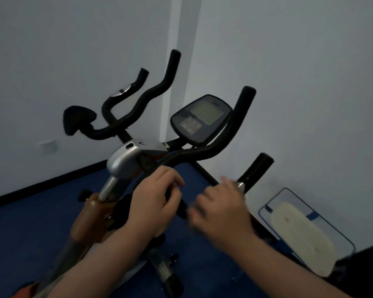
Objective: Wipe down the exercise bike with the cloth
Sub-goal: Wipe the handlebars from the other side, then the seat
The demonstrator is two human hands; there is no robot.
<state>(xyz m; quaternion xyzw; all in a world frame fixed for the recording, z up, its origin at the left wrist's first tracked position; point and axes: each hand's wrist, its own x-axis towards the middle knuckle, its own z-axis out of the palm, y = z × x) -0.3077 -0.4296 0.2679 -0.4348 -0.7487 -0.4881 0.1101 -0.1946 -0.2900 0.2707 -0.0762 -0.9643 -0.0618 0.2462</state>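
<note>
The exercise bike has black foam handlebars (205,150), a grey console (202,119) with a screen, and a silver clamp (127,160) on its stem. My left hand (153,203) grips a short black bar just below the clamp, fingers curled round it. My right hand (222,209) is motion-blurred and lies over the near right handlebar (261,166), beside its silver sensor (241,186). Whether its fingers hold anything is unclear. No cloth shows plainly in view.
A black padded rest (78,119) sticks out at the bike's left. The bike stands on blue floor (30,222) in a corner of white walls. A clear bin (306,231) with a pale object inside sits against the right wall.
</note>
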